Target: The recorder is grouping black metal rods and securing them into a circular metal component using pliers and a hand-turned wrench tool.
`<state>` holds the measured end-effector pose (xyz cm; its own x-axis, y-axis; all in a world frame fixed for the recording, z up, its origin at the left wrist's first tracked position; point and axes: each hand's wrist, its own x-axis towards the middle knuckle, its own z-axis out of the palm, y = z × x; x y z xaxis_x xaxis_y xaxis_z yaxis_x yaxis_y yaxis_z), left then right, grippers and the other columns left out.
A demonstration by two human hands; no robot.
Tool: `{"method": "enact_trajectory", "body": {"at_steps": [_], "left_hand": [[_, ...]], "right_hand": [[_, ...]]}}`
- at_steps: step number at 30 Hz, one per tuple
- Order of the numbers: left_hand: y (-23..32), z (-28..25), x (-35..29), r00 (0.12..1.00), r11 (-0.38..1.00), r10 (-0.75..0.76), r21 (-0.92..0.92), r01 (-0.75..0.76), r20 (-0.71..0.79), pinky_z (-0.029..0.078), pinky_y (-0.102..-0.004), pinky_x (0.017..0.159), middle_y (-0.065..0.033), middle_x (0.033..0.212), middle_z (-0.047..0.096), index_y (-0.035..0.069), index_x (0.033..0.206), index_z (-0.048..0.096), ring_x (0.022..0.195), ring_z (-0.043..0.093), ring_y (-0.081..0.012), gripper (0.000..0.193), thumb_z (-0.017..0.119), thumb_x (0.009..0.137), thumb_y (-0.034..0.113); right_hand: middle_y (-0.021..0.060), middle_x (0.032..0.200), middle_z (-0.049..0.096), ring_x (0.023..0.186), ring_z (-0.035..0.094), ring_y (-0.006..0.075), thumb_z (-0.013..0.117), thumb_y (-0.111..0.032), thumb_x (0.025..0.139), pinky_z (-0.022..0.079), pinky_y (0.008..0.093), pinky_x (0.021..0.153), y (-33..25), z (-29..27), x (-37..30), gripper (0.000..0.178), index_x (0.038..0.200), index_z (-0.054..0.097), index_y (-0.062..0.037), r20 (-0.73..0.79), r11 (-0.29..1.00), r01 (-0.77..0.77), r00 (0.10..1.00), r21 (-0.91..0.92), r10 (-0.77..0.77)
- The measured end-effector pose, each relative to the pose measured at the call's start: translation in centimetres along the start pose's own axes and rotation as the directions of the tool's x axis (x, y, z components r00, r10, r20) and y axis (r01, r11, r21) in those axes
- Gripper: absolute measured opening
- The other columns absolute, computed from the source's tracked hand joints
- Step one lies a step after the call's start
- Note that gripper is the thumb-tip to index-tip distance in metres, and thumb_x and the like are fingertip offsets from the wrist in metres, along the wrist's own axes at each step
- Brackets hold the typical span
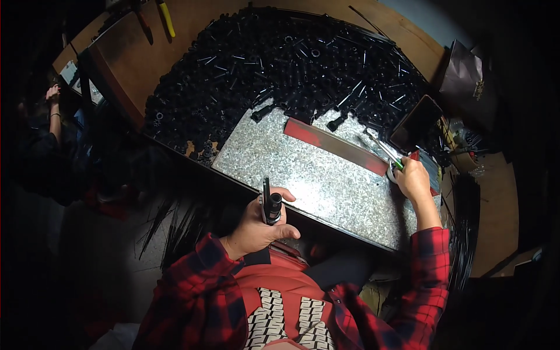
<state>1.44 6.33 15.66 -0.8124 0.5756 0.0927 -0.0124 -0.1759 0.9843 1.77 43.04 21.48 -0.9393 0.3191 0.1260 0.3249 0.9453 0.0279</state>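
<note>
My left hand [251,229] is at the near edge of the work surface, its fingers curled round a dark cylindrical part [272,209] with a round open end facing up. Its thumb sticks out to the right. A thin dark strip stands up beside the part; I cannot tell whether the two are joined. On the right, my right hand [413,179] grips a slim tool with a green handle [399,164] and a thin pale shaft pointing away to the left. Under that hand is a small white round thing [391,174], mostly hidden. The speckled grey board [256,151] lies beneath.
A large heap of black cylindrical parts [291,64] covers the far side. A red-and-grey bar [335,147] lies across the board, with two loose black parts beyond it. A phone-like dark slab [415,122] stands at right. Another person's hand [53,93] shows far left.
</note>
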Motion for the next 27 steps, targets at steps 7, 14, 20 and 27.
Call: {"method": "enact_trajectory", "body": {"at_steps": [7, 14, 20, 27], "left_hand": [[-0.3, 0.2, 0.2, 0.999, 0.999, 0.045, -0.021, -0.044, 0.021, 0.038, -0.0205, 0.067, -0.0006, 0.084, 0.055, 0.004, 0.084, 0.055, 0.064, 0.047, -0.0032, 0.036, 0.084, 0.069, 0.02], [-0.7, 1.0, 0.7, 0.997, 0.996, 0.075, -0.047, -0.073, 0.035, 0.032, -0.017, 0.054, 0.0087, 0.064, 0.039, 0.006, 0.113, 0.05, 0.058, 0.037, -0.0003, 0.056, 0.084, 0.068, 0.012], [-0.3, 1.8, 0.7, 0.991, 0.994, 0.049, -0.108, -0.036, 0.125, 0.033, -0.0186, 0.053, 0.0078, 0.067, 0.043, 0.007, 0.114, 0.048, 0.06, 0.038, -0.0009, 0.06, 0.085, 0.067, 0.013], [-0.7, 2.0, 0.5, 0.985, 0.984, 0.148, -0.111, -0.137, 0.094, 0.04, -0.0206, 0.062, 0.0051, 0.077, 0.053, 0.005, 0.111, 0.046, 0.07, 0.045, -0.0021, 0.062, 0.087, 0.066, 0.019]], "right_hand": [[0.0244, 0.08, 0.063, 0.079, 0.06, 0.0425, 0.059, -0.014, 0.083, 0.048, 0.0464, 0.072, 1.8, 1.2, -0.3, 0.016, 0.09, 0.062, 0.0002, -0.127, 0.999, -0.001, 0.992, 0.039, 0.006], [0.0057, 0.072, 0.059, 0.067, 0.056, 0.0155, 0.058, -0.01, 0.086, 0.045, 0.0295, 0.062, -5.9, -1.9, -5.3, 0.01, 0.083, 0.058, -0.0005, -0.037, 0.563, 0.03, 0.999, 0.826, 0.0], [0.0086, 0.084, 0.059, 0.075, 0.058, 0.0149, 0.059, 0.0, 0.082, 0.047, 0.0279, 0.07, -13.4, -1.4, -11.1, 0.003, 0.083, 0.057, 0.0028, 0.059, 0.176, -0.004, 0.95, 0.984, -0.306], [0.0082, 0.085, 0.061, 0.074, 0.058, 0.0149, 0.058, 0.005, 0.081, 0.047, 0.0277, 0.067, -16.1, -0.9, -12.5, 0.004, 0.083, 0.06, 0.0022, 0.015, 0.158, 0.045, 0.932, 0.986, -0.363]]}}
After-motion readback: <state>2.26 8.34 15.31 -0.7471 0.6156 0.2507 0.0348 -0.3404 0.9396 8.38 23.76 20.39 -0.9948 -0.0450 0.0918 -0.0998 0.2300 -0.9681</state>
